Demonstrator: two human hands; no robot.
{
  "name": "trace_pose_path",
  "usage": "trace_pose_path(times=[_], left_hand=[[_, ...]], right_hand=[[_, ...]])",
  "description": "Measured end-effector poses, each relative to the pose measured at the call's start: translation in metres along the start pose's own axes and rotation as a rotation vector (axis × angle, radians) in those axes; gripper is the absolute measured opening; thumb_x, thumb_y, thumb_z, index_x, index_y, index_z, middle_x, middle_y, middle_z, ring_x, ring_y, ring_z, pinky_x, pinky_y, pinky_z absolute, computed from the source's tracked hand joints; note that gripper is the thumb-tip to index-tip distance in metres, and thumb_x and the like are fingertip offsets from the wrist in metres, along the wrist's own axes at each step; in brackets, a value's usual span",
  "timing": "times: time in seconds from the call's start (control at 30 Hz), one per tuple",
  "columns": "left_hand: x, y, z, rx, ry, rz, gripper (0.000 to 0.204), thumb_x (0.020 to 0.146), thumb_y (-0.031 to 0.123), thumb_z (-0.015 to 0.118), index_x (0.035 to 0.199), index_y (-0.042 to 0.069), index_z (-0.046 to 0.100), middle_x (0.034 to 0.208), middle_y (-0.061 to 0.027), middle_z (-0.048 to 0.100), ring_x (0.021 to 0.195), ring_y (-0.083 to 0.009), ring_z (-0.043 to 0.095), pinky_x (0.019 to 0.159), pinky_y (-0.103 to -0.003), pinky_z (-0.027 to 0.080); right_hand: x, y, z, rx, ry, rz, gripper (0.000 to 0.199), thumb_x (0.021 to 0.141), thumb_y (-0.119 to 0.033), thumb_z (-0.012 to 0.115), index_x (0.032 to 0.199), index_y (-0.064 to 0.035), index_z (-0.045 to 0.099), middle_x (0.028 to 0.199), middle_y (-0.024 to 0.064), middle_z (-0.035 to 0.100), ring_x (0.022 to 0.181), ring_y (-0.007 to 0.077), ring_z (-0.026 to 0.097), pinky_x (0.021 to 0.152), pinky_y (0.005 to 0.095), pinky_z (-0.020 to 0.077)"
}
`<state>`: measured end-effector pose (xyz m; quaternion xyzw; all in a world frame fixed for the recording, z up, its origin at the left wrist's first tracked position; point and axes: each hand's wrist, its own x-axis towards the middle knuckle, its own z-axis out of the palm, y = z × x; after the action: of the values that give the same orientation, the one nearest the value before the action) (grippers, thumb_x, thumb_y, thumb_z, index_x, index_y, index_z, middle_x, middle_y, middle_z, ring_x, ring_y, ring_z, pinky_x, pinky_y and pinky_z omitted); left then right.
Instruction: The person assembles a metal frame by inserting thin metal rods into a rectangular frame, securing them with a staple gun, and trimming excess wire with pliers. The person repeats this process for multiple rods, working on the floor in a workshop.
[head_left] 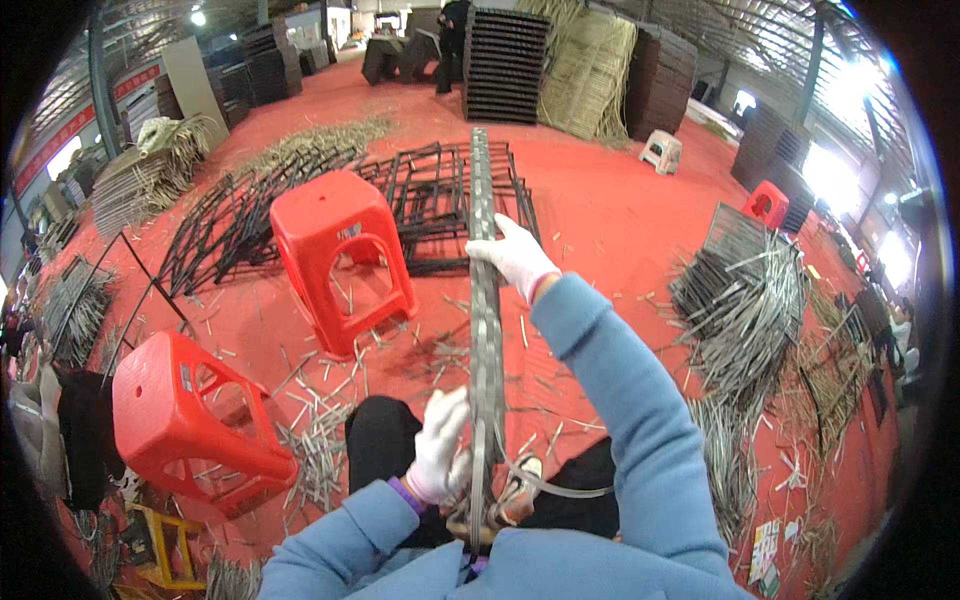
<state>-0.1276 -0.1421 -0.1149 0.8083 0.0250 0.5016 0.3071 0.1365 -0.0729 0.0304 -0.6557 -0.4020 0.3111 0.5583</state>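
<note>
A long, narrow woven panel stands almost edge-on in front of me, running from my lap away from me. Grey flat strips wrap its dark edge. My right hand, in a white glove, is closed over the panel's upper edge from the right, about midway along it. Nearer to me, my white-gloved left hand is at the panel's left side, fingers stretched out and thumb apart. A loose grey strip curves from the panel's near end toward my right leg. The panel's lower side is mostly hidden.
Two red plastic stools stand at the left. Black metal frames lie on the red floor ahead. A heap of grey strips is at the right, with scraps scattered about. Stacked panels and a standing person are farther back.
</note>
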Motion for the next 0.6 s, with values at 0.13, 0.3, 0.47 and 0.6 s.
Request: trace_pose_path(times=[0.13,0.3,0.47,0.6], left_hand=[[0.009,0.005,0.008,0.051,-0.044,0.07,0.081,0.087,0.033,0.072,0.149,-0.004,0.036,0.146,-0.0288,0.044,0.134,-0.0484,0.045,0.114,-0.057,0.035],[0.019,0.024,0.03,0.236,0.051,0.011,0.062,0.072,0.028,0.084,0.122,0.007,0.055,0.133,-0.0198,0.057,0.132,-0.0437,0.048,0.111,-0.055,0.038],[0.059,0.011,0.028,0.036,0.025,0.036,0.054,0.072,0.007,0.079,0.121,0.007,0.056,0.131,-0.0198,0.059,0.134,-0.0474,0.048,0.111,-0.052,0.042],[0.081,-0.014,0.05,0.086,0.105,-0.049,0.051,0.07,0.001,0.074,0.118,0.007,0.057,0.134,-0.0144,0.057,0.138,-0.0378,0.048,0.112,-0.044,0.041]], right_hand=[[0.003,0.035,0.006,-0.023,-0.144,0.287,0.094,0.083,-0.024,0.081,0.154,0.0078,0.028,0.143,0.021,0.055,0.119,0.0247,0.061,0.101,0.0342,0.0492],[-0.087,0.065,0.018,-0.504,0.166,-0.221,0.069,0.093,-0.041,0.069,0.146,-0.0021,0.049,0.14,0.0232,0.054,0.128,0.0309,0.055,0.11,0.0398,0.0418],[-0.243,0.04,-0.012,0.357,-0.065,0.125,0.031,0.108,-0.028,0.049,0.114,-0.0008,0.063,0.107,0.0096,0.068,0.096,0.0146,0.067,0.086,0.0337,0.0557],[-0.299,0.024,0.015,0.452,-0.551,0.148,0.055,0.096,-0.029,0.066,0.14,0.0022,0.053,0.112,0.0036,0.067,0.107,0.0091,0.058,0.1,0.0269,0.0444]])
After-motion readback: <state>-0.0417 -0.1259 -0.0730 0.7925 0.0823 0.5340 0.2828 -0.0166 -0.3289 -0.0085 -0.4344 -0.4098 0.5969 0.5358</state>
